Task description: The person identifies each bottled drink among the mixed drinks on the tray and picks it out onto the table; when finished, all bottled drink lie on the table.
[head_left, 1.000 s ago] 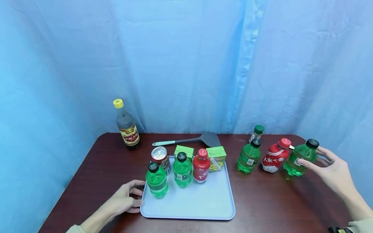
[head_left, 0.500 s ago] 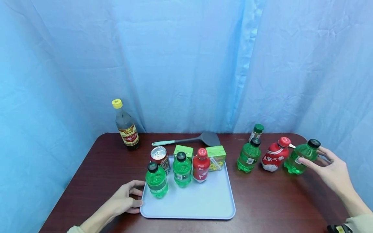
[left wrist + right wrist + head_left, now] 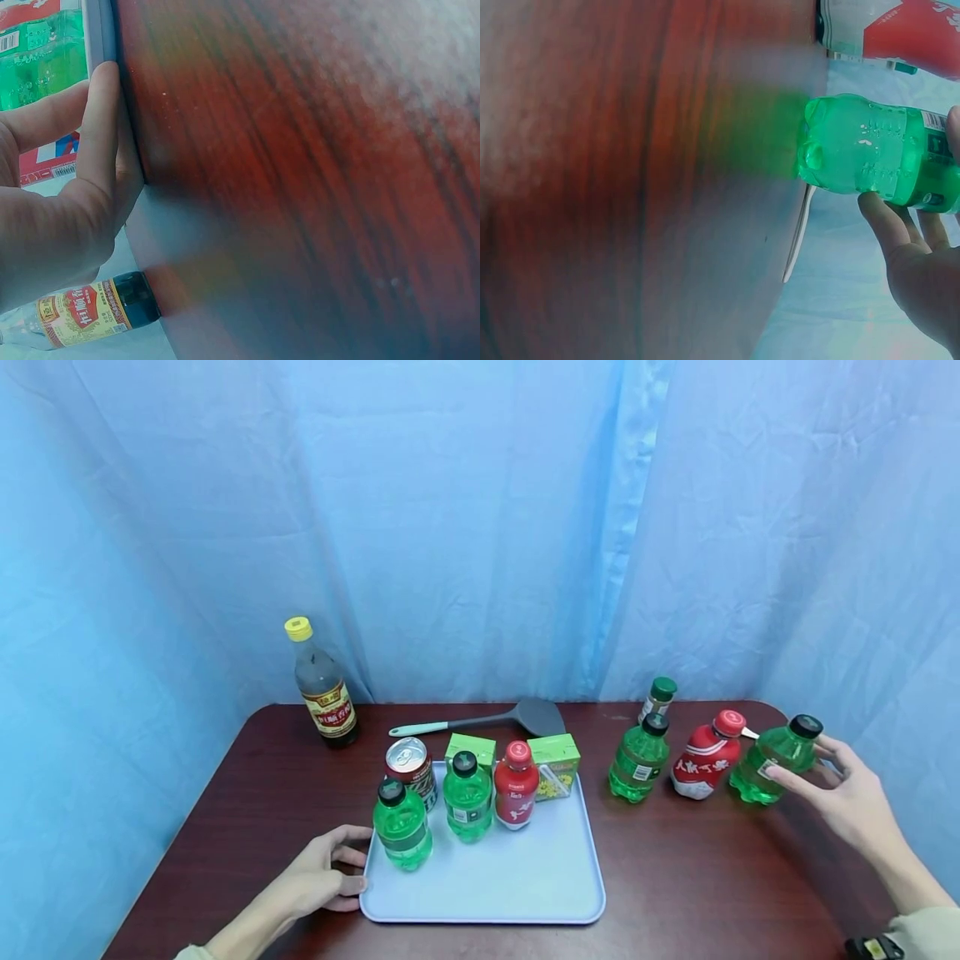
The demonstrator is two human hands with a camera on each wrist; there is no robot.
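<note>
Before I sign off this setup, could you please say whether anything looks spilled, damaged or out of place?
Nothing stands out. The bottles on the tray stand upright, the spatula lies behind the tray, and the right hand holds a green bottle; no spill or damage shows.

rightmost green bottle (image 3: 774,755) has edged slightly right.

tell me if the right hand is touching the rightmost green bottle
Touching. The right wrist view shows it: the right hand has a fingertip against the side of the green bottle, with no gap between.
</note>
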